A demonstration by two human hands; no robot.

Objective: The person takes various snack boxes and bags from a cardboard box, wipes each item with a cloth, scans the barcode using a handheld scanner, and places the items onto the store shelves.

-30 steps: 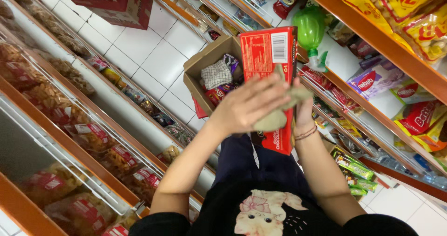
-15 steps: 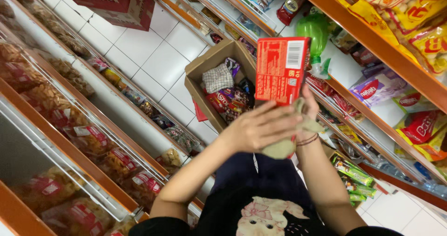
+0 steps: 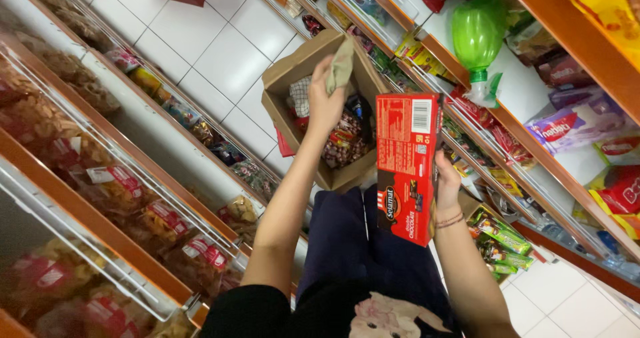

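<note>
Left hand (image 3: 325, 105) pinches a crumpled beige cloth (image 3: 341, 63) right over the open cardboard box (image 3: 288, 71); right hand (image 3: 445, 181) grips a tall red carton (image 3: 407, 166) just beside it.

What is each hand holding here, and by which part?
Left hand pinches a beige cloth by its lower end, above the cardboard box. Right hand grips the red carton by its right side.
</note>
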